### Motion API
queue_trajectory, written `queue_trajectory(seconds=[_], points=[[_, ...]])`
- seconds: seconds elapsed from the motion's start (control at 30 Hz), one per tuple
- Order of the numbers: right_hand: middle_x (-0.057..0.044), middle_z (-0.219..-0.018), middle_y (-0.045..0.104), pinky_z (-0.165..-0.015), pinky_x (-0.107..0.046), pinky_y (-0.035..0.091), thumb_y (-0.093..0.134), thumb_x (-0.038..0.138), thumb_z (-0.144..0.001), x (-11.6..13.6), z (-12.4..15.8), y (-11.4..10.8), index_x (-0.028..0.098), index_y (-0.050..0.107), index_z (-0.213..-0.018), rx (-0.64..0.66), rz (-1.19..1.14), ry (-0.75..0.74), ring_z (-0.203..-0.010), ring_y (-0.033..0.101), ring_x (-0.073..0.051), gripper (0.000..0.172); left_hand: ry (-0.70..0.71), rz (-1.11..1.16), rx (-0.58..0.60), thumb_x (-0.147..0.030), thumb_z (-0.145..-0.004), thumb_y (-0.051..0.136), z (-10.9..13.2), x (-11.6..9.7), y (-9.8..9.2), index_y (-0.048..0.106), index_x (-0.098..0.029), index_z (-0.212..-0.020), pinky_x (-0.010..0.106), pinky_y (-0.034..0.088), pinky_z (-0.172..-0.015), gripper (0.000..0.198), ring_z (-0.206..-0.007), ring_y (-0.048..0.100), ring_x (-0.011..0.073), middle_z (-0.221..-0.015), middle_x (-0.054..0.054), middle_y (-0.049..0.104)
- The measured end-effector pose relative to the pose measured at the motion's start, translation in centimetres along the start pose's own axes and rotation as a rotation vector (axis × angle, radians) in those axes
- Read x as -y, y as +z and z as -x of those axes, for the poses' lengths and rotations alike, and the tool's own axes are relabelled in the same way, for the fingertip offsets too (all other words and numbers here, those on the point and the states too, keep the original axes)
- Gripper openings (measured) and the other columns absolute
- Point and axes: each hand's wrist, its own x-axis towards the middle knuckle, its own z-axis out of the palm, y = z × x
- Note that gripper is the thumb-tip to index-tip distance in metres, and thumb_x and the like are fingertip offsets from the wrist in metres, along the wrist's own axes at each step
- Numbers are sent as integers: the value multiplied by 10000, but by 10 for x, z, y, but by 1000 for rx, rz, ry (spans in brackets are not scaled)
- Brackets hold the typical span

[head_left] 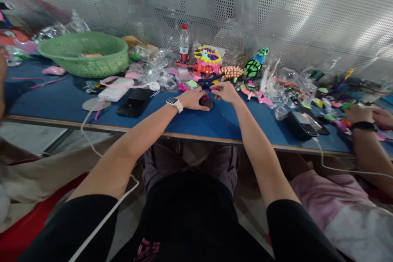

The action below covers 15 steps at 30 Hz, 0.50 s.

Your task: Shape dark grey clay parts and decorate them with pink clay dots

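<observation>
My left hand [193, 99], with a white watch on its wrist, rests on the blue table [61, 102] and is closed around a small dark round toy piece [206, 101] with pink marks. My right hand [223, 91] sits just right of it, fingers pinched together on a small pink bit at the top of that piece. Directly behind both hands lies a heap of colourful plastic toys [207, 63], among them a green and black turtle [252, 68] and a pink and green figure [253, 91].
A green basket [84, 53] stands at the back left. A white power bank [115, 89], a black phone [135, 101] and a white cable lie left of my hands. A bottle [184, 44] stands behind. Another person's hand [362, 115] works at right among clear bags.
</observation>
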Motion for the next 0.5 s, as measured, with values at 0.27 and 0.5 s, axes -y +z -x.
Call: queue_trajectory(seconds=[0.27,0.5], points=[[-80,-867,862,-762,-421,785,967,312,-988,2,2,-1,214,900,-913,-17,-155,128,-767,840,-233,140,40,45,-78,-777,-770,958,3,-2,-3,673,-216,-1568,519,598,-1052,1016,-1214,786,491,-1512,242,648],[-69,-847,864,-893,-431,814,1019,98,-886,2,3,-7,187,900,-889,62,-183,184,-789,846,-217,149,115,-60,-112,-719,-835,949,8,-6,-9,620,-207,-1558,463,602,-990,945,-1188,788,437,-1517,228,639]])
